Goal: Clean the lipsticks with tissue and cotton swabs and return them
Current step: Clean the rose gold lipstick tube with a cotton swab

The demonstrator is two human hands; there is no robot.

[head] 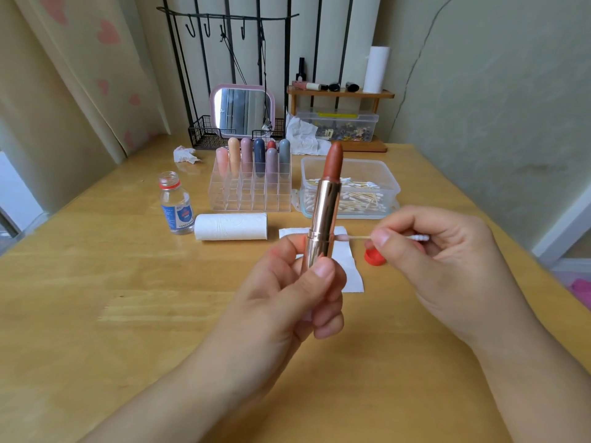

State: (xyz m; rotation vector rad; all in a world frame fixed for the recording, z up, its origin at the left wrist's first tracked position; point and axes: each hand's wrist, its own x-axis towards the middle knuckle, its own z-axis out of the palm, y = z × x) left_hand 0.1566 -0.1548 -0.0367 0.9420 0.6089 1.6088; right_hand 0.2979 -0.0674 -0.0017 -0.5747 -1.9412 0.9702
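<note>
So the left hand [300, 282] holds an open lipstick [326, 203] upright, thumb and fingers wrapped round the lower end of its rose-gold tube, with the brick-red bullet sticking out up top. The right hand [447, 257] pinches a swab [358, 238] between thumb and fingers and holds it level, its pinkish tip right up against the tube's side; can't tell if it actually touches.

Taking the clear organizer [251, 190] as the landmark: it sits on the table [96, 298] behind the hands, and seven capped lipsticks [256, 156] stand in its back rows, in peach, pink, navy, red and grey. The front compartments have nothing in them. Just left of it stands a small bottle [176, 204] with no cap on. Right in front of it lies a tissue roll [231, 227] on its side. To its right is a tub of swabs [348, 188], lid off. In front and to the right, a flat tissue sheet [348, 270] lies under the lipstick, and a red cap [372, 256] sits just beside that sheet. A crumpled tissue [185, 154] is off to the back left of it, and a pink mirror [242, 110] stands right behind it.
</note>
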